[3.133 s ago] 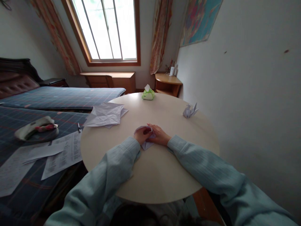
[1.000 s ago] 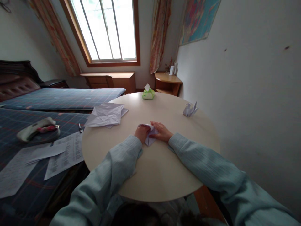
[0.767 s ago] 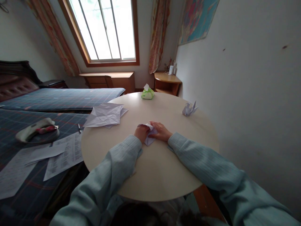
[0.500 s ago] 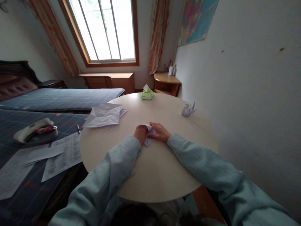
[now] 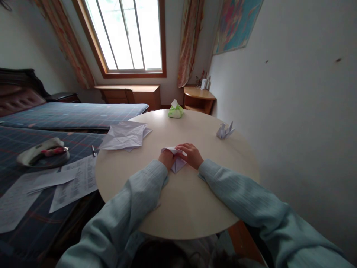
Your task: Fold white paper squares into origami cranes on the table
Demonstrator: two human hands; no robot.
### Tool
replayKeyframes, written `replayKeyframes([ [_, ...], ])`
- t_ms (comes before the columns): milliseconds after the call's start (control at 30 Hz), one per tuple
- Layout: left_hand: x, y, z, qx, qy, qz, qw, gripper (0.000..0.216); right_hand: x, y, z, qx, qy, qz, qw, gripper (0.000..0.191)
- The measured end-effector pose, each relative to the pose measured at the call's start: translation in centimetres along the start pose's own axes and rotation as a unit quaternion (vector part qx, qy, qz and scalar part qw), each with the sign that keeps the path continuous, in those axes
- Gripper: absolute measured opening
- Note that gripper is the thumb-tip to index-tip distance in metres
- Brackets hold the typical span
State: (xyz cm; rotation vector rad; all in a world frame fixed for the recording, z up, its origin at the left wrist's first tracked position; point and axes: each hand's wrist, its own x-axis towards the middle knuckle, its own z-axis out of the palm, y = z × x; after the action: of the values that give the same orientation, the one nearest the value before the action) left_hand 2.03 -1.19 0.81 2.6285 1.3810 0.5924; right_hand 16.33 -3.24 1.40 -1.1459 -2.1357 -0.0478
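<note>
A partly folded sheet of white paper [image 5: 178, 166] lies on the round cream table [image 5: 186, 208], its near end coming to a point. My left hand [image 5: 166, 159] is closed on its left side, the fingertips tucked under a raised flap and hidden. From the right, my right hand [image 5: 190, 154] pinches the flap's upper edge, thumb below and fingers bent over the top. Farther right on the table stands a folded paper crane [image 5: 224, 131]. Several creased white sheets [image 5: 125, 136] lie at the table's left edge.
A green tissue pack [image 5: 175, 111] sits at the table's far edge. Left of the table, a bed with a plaid cover [image 5: 83, 139] holds printed papers [image 5: 74, 184], a pen [image 5: 93, 150] and a grey-white bag-like item [image 5: 43, 152]. A white wall [image 5: 301, 123] rises on the right.
My right hand has shifted slightly up, its thumb lifting away from the lower paper. More of the paper's folded near part shows. The view has tilted a little.
</note>
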Motion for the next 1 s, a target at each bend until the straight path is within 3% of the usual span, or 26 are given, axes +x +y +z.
replayKeyframes([
  [267,0.0,0.2,-0.1,0.009,-0.014,-0.029,0.999,0.022,0.3,0.8,0.3,-0.034,0.034,0.054,0.997,0.024],
  [533,-0.9,1.4,-0.9,0.017,0.009,-0.083,0.996,0.023,0.5,1.6,1.0,0.020,0.076,0.151,0.985,0.016],
  [667,-1.1,1.7,-0.9,0.063,0.000,-0.025,0.998,0.015,0.5,1.8,1.3,0.041,0.069,0.171,0.982,0.010],
  [767,-1.0,1.4,-0.6,0.071,0.004,0.021,0.997,0.022,0.5,1.4,1.3,0.040,0.062,0.144,0.987,0.007],
  [1000,-0.8,0.4,0.3,0.058,0.024,0.072,0.995,0.020,0.3,1.0,0.8,0.034,-0.026,0.118,0.992,0.011],
])
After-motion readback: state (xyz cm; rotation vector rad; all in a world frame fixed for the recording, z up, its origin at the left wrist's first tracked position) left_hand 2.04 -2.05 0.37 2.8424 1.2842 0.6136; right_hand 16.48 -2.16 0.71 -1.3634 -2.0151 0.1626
